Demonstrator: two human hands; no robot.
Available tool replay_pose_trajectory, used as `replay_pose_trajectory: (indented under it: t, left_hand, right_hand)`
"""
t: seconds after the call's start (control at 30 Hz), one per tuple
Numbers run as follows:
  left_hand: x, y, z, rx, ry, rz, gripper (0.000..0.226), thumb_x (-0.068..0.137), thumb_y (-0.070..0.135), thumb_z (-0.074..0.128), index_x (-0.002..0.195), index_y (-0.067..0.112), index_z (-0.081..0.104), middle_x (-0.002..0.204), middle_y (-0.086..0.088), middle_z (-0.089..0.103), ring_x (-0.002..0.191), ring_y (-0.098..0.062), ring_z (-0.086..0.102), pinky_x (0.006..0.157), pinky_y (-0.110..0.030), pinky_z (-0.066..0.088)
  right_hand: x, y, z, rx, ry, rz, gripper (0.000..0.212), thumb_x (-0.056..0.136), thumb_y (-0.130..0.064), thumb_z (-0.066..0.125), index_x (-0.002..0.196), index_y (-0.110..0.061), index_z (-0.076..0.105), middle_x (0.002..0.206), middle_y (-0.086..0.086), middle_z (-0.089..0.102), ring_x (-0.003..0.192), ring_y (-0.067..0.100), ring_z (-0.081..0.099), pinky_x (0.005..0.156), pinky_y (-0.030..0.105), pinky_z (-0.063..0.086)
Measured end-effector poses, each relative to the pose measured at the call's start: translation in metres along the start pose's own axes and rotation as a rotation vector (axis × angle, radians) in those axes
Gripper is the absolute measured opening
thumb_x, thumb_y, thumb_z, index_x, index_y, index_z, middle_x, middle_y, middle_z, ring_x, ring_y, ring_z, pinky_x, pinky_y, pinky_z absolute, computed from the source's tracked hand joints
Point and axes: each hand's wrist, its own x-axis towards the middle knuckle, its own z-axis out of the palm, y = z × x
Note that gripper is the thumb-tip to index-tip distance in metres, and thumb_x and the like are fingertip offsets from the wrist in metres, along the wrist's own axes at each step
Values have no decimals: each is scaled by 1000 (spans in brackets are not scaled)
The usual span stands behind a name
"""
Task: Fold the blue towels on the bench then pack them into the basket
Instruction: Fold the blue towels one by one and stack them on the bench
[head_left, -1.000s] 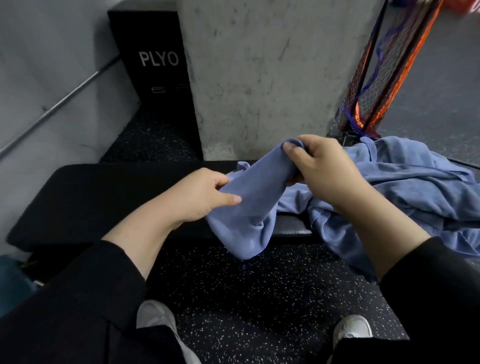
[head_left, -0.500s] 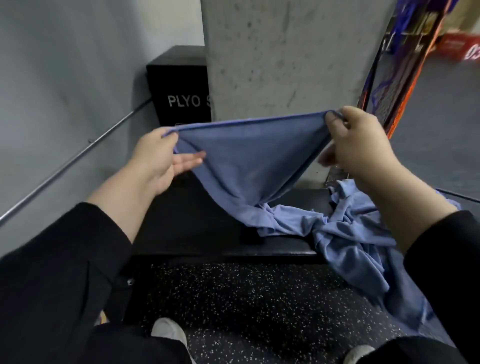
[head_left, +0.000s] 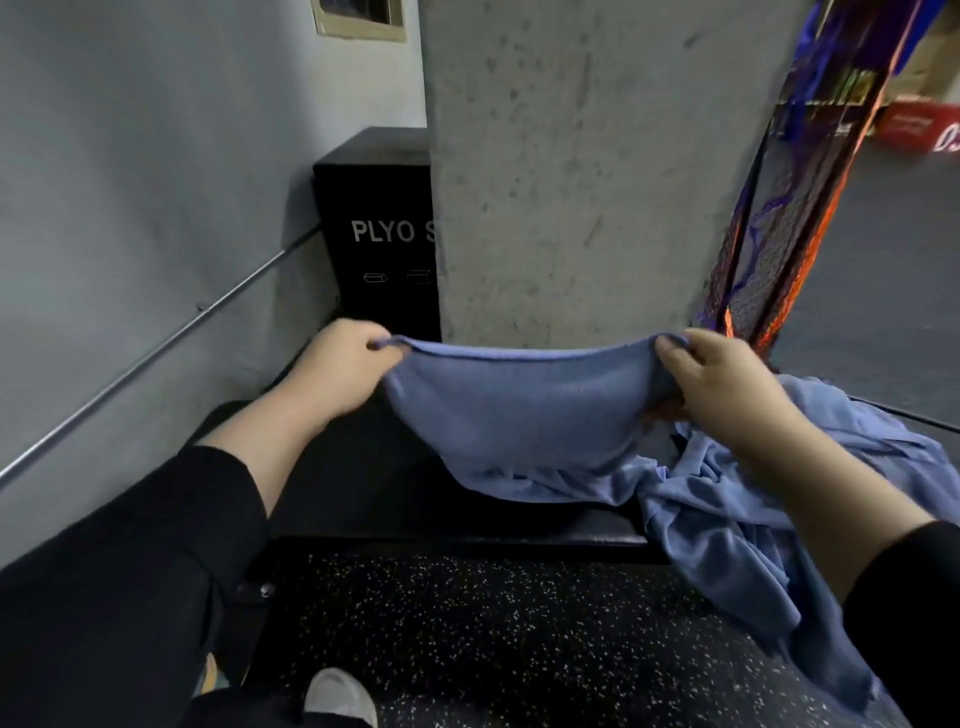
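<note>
A blue towel (head_left: 519, 410) hangs spread between my two hands above the black bench (head_left: 363, 483). My left hand (head_left: 343, 369) pinches its top left corner, and my right hand (head_left: 722, 384) pinches the top right corner. The towel's upper edge sags slightly between them, and its lower part rests on the bench. A crumpled heap of more blue towels (head_left: 753, 519) lies on the bench's right end and spills over the front edge toward the floor. No basket is in view.
A concrete pillar (head_left: 571, 166) rises just behind the bench. A black PLYO box (head_left: 379, 234) stands at the back left against the grey wall with a metal rail (head_left: 156, 353). Orange and purple netting (head_left: 769, 234) leans at the right. Speckled rubber floor (head_left: 493, 634) and my shoe (head_left: 337, 696) lie below.
My hands lowered the towel and drew it out to full width; my left hand went from loose, open fingers to a pinch on the corner. The camera tilted upward.
</note>
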Motion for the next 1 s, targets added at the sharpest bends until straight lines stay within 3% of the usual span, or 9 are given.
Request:
replay_pose_trajectory:
  t: [0.1, 0.17, 0.27, 0.33, 0.4, 0.47, 0.6, 0.77, 1.0]
  left_hand:
    - [-4, -12, 22, 16, -302, -223, 28, 104, 26, 52, 84, 11, 63, 55, -6, 55, 43, -19, 52, 46, -24, 35]
    - [-4, -12, 38, -100, -460, -437, 22, 109, 30, 39, 107, 15, 55, 57, -6, 63, 45, -20, 61, 44, -21, 40]
    - [20, -13, 63, -388, -399, -585, 24, 111, 31, 30, 127, 18, 44, 86, -15, 76, 75, -28, 75, 65, -32, 57]
    - [61, -17, 72, -542, -218, -516, 29, 110, 30, 34, 123, 14, 55, 102, -16, 73, 91, -29, 69, 83, -42, 55]
    - [109, -12, 67, -605, -25, -349, 28, 101, 33, 44, 106, 23, 70, 106, -12, 72, 96, -28, 67, 86, -43, 53]
    - [146, 4, 49, -591, 156, -144, 29, 91, 33, 45, 91, 25, 72, 98, -3, 72, 94, -22, 65, 85, -39, 50]
    - [171, 64, 2, -592, 416, 158, 31, 98, 26, 39, 108, 21, 68, 101, 3, 70, 94, -11, 62, 89, -32, 50]
    - [161, 83, -17, -684, 444, 257, 27, 106, 17, 38, 111, 19, 64, 95, 6, 65, 77, 1, 57, 69, -17, 47]
    - [111, 67, -29, -526, 464, 287, 26, 105, 18, 40, 107, 27, 64, 82, 16, 60, 66, 5, 48, 70, -20, 41]
  right_hand:
    - [10, 25, 16, -15, -165, 142, 28, 105, -23, 49, 99, 2, 58, 76, 25, 66, 59, 40, 72, 69, 59, 57]
    - [24, 38, 28, -59, -253, 188, 21, 102, -19, 54, 96, 1, 56, 72, 16, 64, 62, 37, 72, 64, 44, 59]
    - [63, 49, 44, -363, -293, 73, 17, 96, -19, 64, 91, -6, 55, 77, 7, 63, 66, 23, 65, 55, 21, 52]
    - [93, 39, 51, -319, -182, 28, 27, 103, -27, 51, 98, -2, 62, 89, 16, 68, 75, 25, 63, 64, 28, 51]
    - [123, 11, 53, -245, 14, -96, 33, 105, -25, 47, 96, 2, 62, 88, 23, 65, 78, 22, 55, 64, 34, 37]
    - [146, -27, 47, -124, 184, -211, 33, 106, -24, 45, 87, 0, 56, 74, 13, 55, 75, 19, 45, 61, 35, 27]
    - [168, -86, 29, 22, 342, -346, 32, 106, -28, 41, 76, -17, 44, 66, -8, 40, 62, 8, 35, 59, 32, 24]
    - [152, -96, 16, 98, 450, -469, 29, 106, -30, 38, 87, -12, 49, 68, -11, 43, 62, 3, 36, 58, 24, 29]
    - [94, -69, 1, 66, 451, -462, 30, 107, -31, 41, 82, -17, 49, 66, -11, 40, 56, 0, 35, 53, 21, 27]
